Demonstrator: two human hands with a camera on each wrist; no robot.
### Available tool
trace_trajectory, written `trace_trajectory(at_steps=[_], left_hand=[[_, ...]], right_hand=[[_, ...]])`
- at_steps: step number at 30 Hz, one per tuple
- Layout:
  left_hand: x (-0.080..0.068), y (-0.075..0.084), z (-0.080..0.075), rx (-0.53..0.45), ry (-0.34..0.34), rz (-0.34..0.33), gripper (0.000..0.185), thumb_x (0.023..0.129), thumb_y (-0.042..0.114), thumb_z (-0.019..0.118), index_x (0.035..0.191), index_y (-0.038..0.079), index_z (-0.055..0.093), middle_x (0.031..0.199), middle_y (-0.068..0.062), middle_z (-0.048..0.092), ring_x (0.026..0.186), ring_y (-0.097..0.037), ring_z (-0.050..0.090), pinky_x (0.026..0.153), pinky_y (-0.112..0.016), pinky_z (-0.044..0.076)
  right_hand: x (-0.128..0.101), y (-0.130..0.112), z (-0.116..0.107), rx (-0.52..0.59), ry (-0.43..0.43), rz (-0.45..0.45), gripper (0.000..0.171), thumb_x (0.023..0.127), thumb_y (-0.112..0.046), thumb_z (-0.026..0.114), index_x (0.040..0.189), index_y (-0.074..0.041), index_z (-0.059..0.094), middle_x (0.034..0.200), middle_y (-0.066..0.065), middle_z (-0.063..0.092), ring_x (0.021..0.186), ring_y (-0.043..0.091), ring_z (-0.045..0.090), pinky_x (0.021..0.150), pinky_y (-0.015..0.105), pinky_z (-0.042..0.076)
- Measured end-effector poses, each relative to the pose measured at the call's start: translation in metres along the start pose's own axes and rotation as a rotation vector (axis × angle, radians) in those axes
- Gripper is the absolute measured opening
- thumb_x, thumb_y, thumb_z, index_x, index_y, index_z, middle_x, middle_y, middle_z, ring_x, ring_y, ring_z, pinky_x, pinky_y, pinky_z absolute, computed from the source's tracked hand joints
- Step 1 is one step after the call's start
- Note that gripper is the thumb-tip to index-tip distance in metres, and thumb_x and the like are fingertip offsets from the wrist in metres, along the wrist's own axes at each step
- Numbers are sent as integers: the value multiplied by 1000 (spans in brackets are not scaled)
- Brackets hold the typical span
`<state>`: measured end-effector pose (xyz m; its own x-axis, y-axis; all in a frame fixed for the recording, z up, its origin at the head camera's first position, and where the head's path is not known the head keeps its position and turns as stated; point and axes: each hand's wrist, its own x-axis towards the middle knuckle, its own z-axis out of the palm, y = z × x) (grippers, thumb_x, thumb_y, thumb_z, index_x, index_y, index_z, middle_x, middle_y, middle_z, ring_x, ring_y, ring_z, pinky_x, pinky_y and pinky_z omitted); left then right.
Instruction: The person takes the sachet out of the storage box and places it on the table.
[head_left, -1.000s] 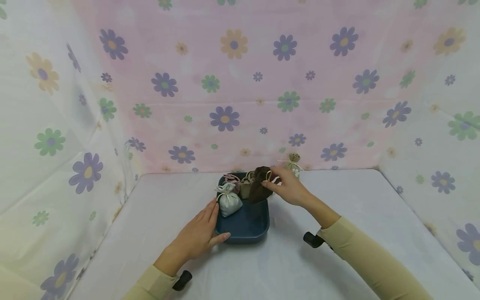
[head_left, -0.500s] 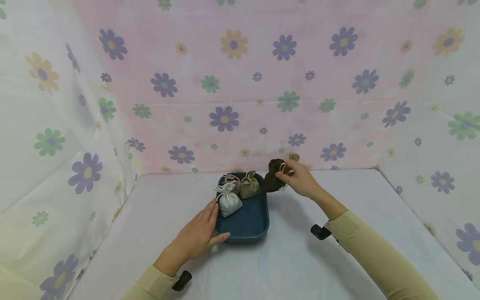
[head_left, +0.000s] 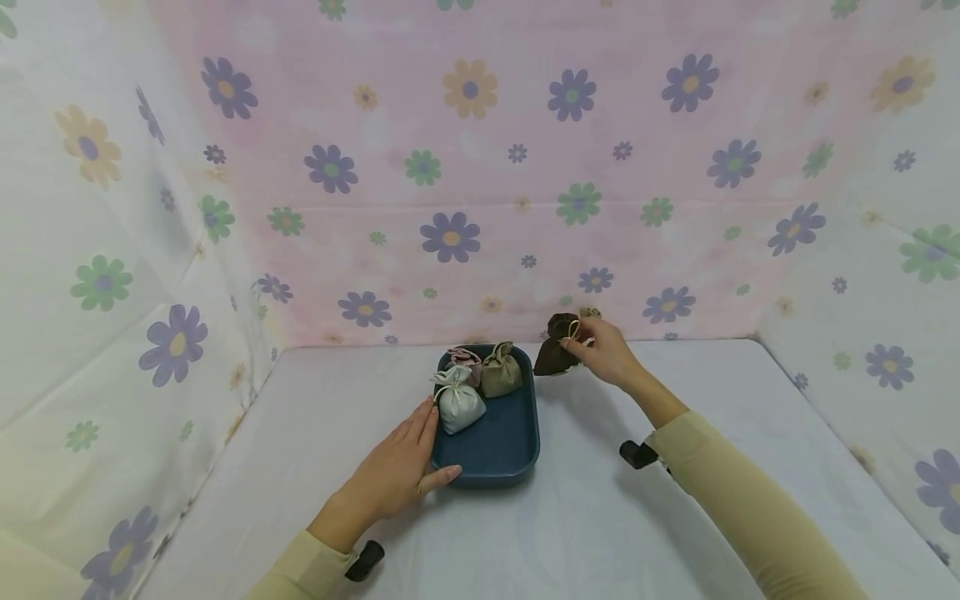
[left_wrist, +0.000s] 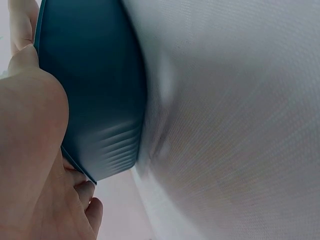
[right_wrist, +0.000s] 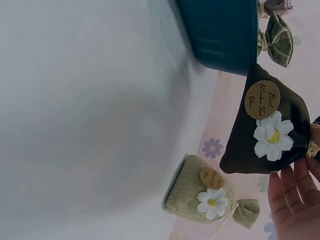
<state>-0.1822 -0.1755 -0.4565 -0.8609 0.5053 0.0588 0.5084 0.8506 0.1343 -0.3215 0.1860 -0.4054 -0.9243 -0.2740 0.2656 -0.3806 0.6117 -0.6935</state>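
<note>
The right hand [head_left: 604, 353] pinches a dark brown woven pouch [head_left: 556, 354] by its tied neck, held over the worktop [head_left: 675, 500] just right of the tray [head_left: 491, 454]; it bears a white flower and a round tag. The left hand [head_left: 397, 468] lies flat, fingers straight, against the smooth blue tray's near left corner.

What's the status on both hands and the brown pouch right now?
Left hand flat against blue tray, steadying it. Right hand pinches dark brown pouch by its neck, outside the tray's far right corner. Olive pouch lies on the table just beyond.
</note>
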Motion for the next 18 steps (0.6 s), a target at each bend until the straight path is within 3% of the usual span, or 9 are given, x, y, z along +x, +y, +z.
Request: trace_trajectory(at_steps=[10, 18], left_hand=[[-2, 0, 2, -10, 52, 8, 99, 101, 69, 41, 158, -10, 24, 167, -27, 16, 154, -38, 22, 121, -50, 30], [-1, -2, 4, -18, 28, -1, 100, 101, 71, 39, 160, -8, 20, 168, -25, 13, 155, -36, 19, 122, -48, 28]], right_hand=[[8, 14, 9, -52, 33, 31, 15, 99, -15, 68, 95, -2, 64, 103, 19, 66, 100, 36, 63, 80, 48, 54], [11, 25, 20, -62, 37, 76, 17, 97, -16, 68, 92, 0, 63, 97, 18, 65, 91, 32, 60, 74, 39, 49]])
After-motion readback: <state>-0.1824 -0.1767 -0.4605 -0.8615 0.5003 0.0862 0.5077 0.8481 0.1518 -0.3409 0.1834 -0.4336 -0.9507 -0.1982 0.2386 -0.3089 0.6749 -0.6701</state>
